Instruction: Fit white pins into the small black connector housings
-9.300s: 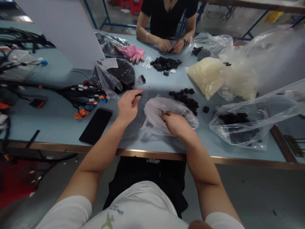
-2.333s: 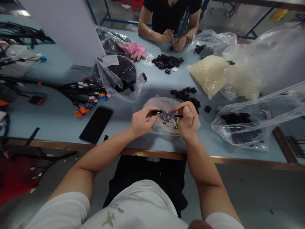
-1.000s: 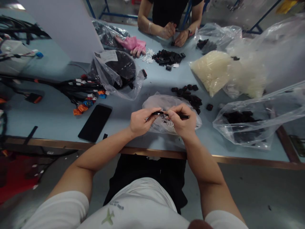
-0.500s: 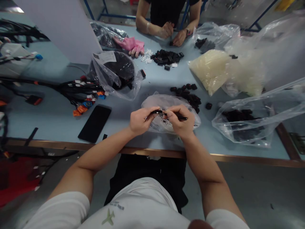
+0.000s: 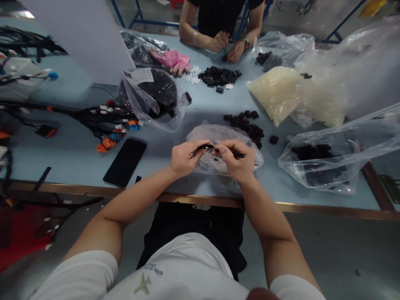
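Observation:
My left hand point(image 5: 183, 158) pinches a small black piece point(image 5: 205, 146), which looks like a connector housing. In my right hand point(image 5: 238, 158) is a slim black pen-like tool point(image 5: 240, 154), its rear end sticking out past the fingers. The tool's front end meets the black piece between my two hands; the exact contact is too small to make out. Both hands are closed, just above an open clear plastic bag point(image 5: 203, 132) that holds tiny white pieces point(image 5: 218, 159). Behind the bag lies a heap of black connectors point(image 5: 246, 125), with one connector point(image 5: 273, 139) apart to the right.
A phone point(image 5: 125, 162) and a wire harness point(image 5: 90, 118) lie left. Bags of black parts stand left point(image 5: 156, 96) and right point(image 5: 318, 166); a cream-coloured bag point(image 5: 275, 91) is behind. Across the table a co-worker's hands point(image 5: 228, 46) work near black connectors point(image 5: 220, 76) and pink gloves point(image 5: 175, 60).
My hands keep almost the same grip and place. The whole view has shifted very slightly; nothing was picked up or let go.

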`<control>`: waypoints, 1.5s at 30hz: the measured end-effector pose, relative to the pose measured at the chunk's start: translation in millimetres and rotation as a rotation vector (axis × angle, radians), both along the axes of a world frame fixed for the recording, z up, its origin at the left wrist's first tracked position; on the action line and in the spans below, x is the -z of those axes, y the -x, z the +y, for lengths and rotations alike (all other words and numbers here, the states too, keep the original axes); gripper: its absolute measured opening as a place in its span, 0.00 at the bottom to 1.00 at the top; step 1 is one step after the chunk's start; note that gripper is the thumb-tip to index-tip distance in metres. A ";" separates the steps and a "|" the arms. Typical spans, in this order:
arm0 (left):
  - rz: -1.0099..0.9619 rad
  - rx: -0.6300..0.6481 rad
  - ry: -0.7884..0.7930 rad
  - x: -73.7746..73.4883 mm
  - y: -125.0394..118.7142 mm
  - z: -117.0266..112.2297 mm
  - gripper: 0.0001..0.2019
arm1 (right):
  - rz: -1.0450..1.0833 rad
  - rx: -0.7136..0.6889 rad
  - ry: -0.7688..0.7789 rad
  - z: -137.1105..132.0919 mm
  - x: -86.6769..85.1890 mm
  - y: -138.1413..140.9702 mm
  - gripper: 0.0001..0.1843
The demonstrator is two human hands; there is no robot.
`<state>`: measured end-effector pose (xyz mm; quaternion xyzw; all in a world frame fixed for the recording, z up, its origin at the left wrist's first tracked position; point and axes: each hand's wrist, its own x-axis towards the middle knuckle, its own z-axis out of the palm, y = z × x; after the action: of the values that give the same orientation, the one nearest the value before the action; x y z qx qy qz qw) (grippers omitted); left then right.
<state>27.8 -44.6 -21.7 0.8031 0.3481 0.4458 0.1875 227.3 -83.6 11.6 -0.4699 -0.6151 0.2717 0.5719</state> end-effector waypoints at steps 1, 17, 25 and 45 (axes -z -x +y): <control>-0.012 0.010 -0.012 0.0 -0.1 0.0 0.12 | 0.004 0.003 -0.004 0.0 -0.3 0.1 0.08; -0.034 0.025 -0.062 0.0 -0.8 -2.3 0.13 | -0.044 0.010 -0.009 -3.1 -0.9 2.1 0.07; 0.033 0.010 -0.122 2.9 -1.8 -4.3 0.13 | -0.192 0.028 -0.099 -2.7 -1.1 2.9 0.10; -0.034 0.010 0.085 -2.4 -1.6 -2.3 0.13 | -0.110 -0.004 -0.172 4.3 5.0 -11.5 0.08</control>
<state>29.4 -46.9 -19.3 0.7884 0.3595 0.4432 0.2297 238.8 -79.3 6.6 -0.4320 -0.6675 0.1927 0.5750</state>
